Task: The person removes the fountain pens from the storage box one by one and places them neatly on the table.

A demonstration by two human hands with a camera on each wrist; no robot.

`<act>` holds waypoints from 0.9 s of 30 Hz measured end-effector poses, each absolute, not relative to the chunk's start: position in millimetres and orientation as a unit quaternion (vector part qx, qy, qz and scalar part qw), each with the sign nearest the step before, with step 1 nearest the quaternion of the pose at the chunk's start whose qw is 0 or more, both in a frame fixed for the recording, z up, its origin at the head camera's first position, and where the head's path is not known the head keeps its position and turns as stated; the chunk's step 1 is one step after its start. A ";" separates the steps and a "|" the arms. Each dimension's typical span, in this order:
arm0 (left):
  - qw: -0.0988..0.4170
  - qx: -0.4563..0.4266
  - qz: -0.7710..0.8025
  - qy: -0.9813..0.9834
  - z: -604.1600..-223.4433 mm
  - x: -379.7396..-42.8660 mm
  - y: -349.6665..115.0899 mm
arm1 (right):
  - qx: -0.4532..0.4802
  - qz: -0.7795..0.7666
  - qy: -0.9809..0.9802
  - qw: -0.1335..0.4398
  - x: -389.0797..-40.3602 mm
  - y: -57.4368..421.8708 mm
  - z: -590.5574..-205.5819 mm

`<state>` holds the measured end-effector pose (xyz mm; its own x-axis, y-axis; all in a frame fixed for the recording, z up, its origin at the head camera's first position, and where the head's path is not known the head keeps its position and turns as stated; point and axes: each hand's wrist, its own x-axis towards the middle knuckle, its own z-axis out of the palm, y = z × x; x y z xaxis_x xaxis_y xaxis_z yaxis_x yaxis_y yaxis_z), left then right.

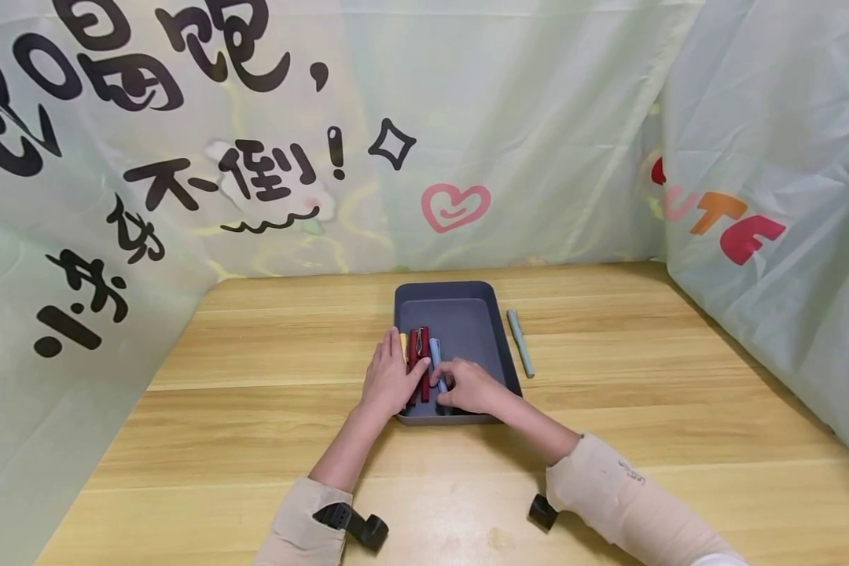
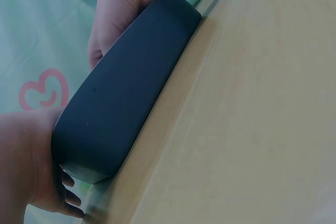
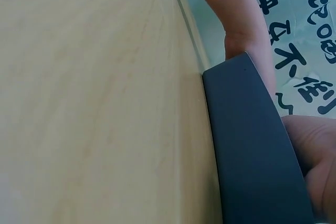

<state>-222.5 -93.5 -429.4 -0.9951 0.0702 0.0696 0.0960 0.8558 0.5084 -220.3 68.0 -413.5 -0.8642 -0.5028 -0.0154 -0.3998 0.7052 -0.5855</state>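
My right hand has its thumb and fingers closed in a pinch on the lower end of a slim, light blue pen with a clip, which lies lengthwise inside a shallow, dark grey rectangular tray with rounded corners. My left hand lies over the tray's left rim with its fingers straight and its thumb reaching across two dark red pens with metal clips; part of a yellow pen shows just beside them, mostly hidden by my fingers. A pale grey-green pen lies outside, near the tray's right wall, on the light wood-grain table. I expect the blue pen to be light and stiff, with a smooth, round barrel that could slip or roll if I pinch only its end. Taking it nearer the middle of the barrel, thumb against fingertips, should balance it best; the clip looks like the part most easily bent, so I'd keep pressure off that.
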 end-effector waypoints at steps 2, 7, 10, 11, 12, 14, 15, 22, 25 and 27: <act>0.025 -0.043 -0.266 -0.963 -429.6 -222.6 -93.2 | -0.243 -0.296 0.920 0.085 -220.4 68.6 -412.2; 0.022 -0.038 -0.265 -0.963 -429.8 -222.9 -92.9 | -0.243 -0.313 0.913 0.094 -220.7 71.4 -408.3; 0.022 -0.038 -0.265 -0.963 -429.5 -223.1 -93.1 | -0.237 -0.344 0.900 0.121 -221.1 73.5 -407.2; 0.022 -0.039 -0.265 -0.963 -429.6 -223.2 -93.3 | -0.234 -0.357 0.895 0.133 -221.5 74.4 -407.1; 0.022 -0.039 -0.264 -0.963 -429.6 -223.2 -93.4 | -0.228 -0.372 0.888 0.145 -221.7 75.4 -407.1; 0.023 -0.041 -0.265 -0.963 -429.6 -223.1 -93.6 | -0.211 -0.407 0.872 0.173 -222.3 77.4 -407.3; 0.022 -0.041 -0.264 -0.964 -429.7 -222.9 -93.6 | -0.202 -0.424 0.863 0.186 -222.5 78.5 -407.1; 0.024 -0.042 -0.269 -0.962 -430.3 -221.8 -94.1 | -0.174 -0.490 0.820 0.238 -224.7 89.6 -405.4; 0.026 -0.043 -0.267 -0.962 -430.7 -222.1 -94.4 | -0.163 -0.512 0.804 0.255 -225.5 93.9 -404.7; 0.026 -0.043 -0.268 -0.962 -431.0 -222.3 -94.6 | -0.158 -0.534 0.786 0.268 -225.2 96.0 -404.8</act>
